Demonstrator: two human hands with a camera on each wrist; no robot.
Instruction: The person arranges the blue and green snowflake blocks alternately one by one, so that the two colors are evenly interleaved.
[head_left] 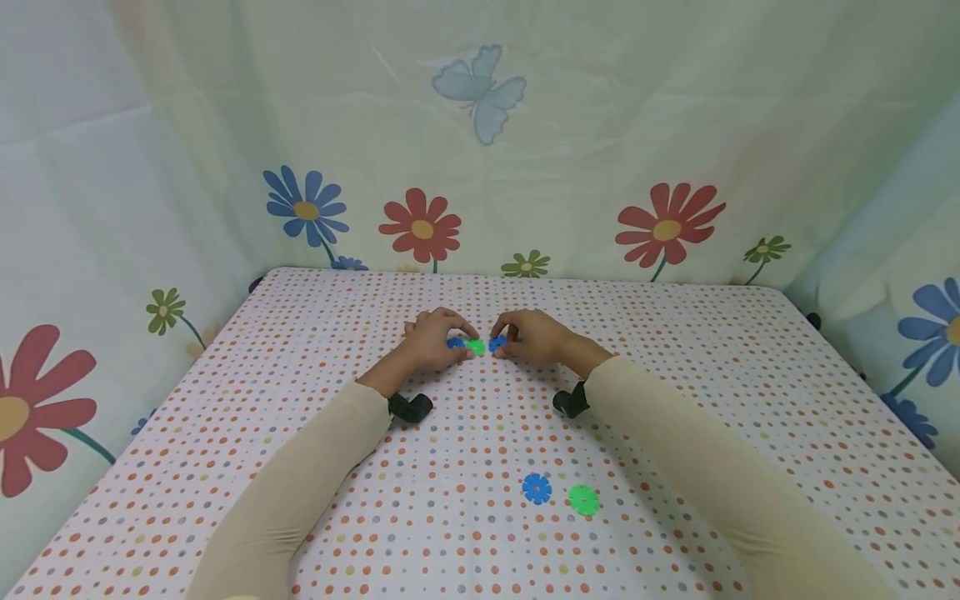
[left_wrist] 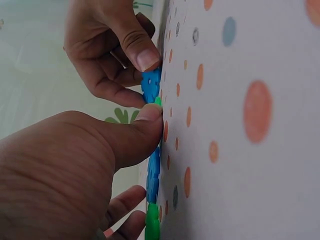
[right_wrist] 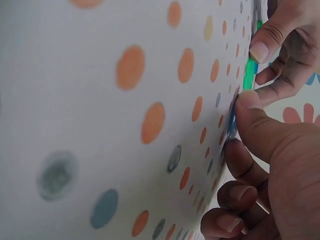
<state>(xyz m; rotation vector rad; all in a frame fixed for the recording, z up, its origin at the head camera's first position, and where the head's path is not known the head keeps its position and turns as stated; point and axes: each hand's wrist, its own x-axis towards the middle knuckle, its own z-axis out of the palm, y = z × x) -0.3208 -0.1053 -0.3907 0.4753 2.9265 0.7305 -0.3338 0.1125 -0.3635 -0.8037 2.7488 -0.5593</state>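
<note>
Polka-dot tablecloth, arms outstretched. Mid-table, a green disc is pinched in the left hand, a blue disc in the right hand, fingers curled. Three of each colour counted, loose green disc and loose blue disc included.

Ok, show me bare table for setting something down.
The table is bare left of the left sleeve, right of the right sleeve, from the left hand and right hand back to the curtain, and between the sleeves, left of the loose blue disc. It's crowded between the hands, at their discs, and around the loose green disc.
</note>
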